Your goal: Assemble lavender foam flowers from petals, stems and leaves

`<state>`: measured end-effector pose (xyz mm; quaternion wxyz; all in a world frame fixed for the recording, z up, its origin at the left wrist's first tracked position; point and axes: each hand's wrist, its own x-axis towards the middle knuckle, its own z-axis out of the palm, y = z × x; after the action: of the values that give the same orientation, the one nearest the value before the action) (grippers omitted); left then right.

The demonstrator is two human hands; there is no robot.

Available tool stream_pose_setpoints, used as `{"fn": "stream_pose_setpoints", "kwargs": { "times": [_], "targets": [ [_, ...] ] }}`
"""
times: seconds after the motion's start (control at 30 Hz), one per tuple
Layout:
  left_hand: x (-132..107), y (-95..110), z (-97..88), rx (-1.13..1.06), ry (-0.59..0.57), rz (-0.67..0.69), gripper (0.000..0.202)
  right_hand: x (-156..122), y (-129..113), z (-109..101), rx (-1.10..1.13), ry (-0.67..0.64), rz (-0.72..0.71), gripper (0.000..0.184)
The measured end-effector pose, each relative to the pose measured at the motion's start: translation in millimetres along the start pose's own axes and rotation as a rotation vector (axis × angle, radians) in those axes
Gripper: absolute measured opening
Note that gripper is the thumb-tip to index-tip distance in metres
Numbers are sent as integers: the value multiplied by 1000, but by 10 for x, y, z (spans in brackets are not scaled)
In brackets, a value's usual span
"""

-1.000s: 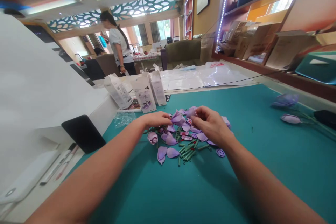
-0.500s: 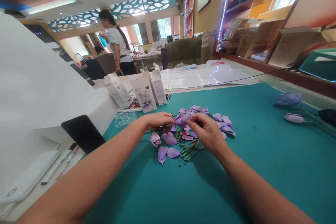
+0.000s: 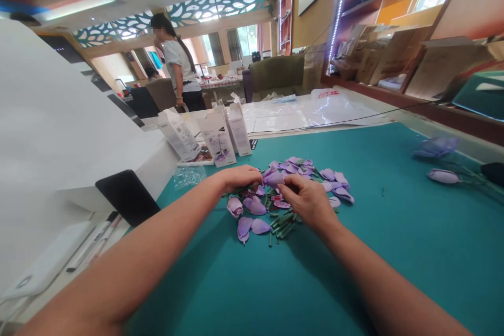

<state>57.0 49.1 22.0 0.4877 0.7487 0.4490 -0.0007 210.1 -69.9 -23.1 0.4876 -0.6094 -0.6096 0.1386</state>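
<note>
Between my hands is a purple artificial flower (image 3: 272,177), held just above a pile of loose parts. My left hand (image 3: 243,176) is closed round its base end, with the fingertips partly hidden. From the other side my right hand (image 3: 309,198) pinches the edge of its petals with thumb and fingers. Underneath and around lie loose purple petals (image 3: 255,206), a cluster of short green stem pieces (image 3: 282,226) and a few small pink pieces (image 3: 281,204). A pale rolled-up flower head (image 3: 235,207) lies below my left hand, and more petals (image 3: 339,187) lie right of my right hand.
White printed boxes (image 3: 218,142) stand at the back left of the green mat (image 3: 394,252), near crumpled clear plastic (image 3: 189,175). A black tablet-like panel (image 3: 126,198) leans at the left. Finished-looking purple flowers (image 3: 443,176) lie far right. A person (image 3: 181,65) stands beyond the table.
My right fingers have shifted slightly on the flower, whose petals now sit closer together in a cup shape. The view has moved a little; both hands stay over the pile.
</note>
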Motion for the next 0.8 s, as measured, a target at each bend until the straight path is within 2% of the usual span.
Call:
{"fn": "stream_pose_setpoints", "kwargs": {
  "times": [0.2,0.37,0.57,0.8],
  "targets": [
    [48,-2,40,-3,35,11,6,0,31,57,-14,48,23,18],
    [46,-14,66,14,61,21,10,42,86,-6,26,114,-38,19],
    [4,-18,38,59,65,34,21,124,216,-74,203,68,120,27],
    [-58,15,82,80,30,57,28,138,244,-50,338,12,195,30]
  ]
}}
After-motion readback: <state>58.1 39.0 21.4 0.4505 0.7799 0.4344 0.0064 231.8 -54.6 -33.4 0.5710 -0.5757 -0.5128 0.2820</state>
